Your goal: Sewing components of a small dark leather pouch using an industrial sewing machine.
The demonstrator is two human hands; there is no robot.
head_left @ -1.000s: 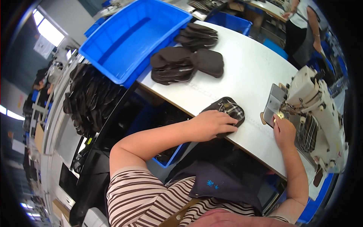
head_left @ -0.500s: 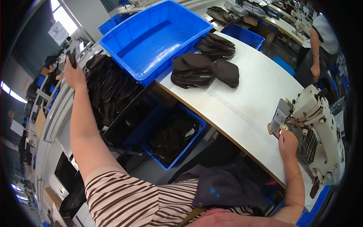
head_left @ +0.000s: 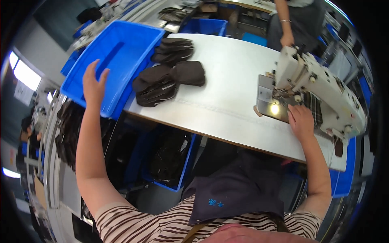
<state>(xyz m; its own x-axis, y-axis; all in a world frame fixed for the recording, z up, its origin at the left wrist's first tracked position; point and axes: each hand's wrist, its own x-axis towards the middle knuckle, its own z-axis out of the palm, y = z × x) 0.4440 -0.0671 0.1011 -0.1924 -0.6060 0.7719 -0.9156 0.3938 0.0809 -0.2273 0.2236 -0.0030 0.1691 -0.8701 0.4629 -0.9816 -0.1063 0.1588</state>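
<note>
From above: the left hand point(head_left: 94, 84) hangs open, fingers spread, over the blue bin's point(head_left: 117, 52) near rim, holding nothing. The right hand point(head_left: 300, 120) rests flat, empty, by the sewing machine point(head_left: 320, 87). Dark pieces point(head_left: 158, 84) lie stacked just beside the bin; better reach there, taking one only.

Left hand point(head_left: 94, 85), half a second ago reaching far out over the left-side rack, now open above the blue bin's point(head_left: 121, 48) near rim.
</note>
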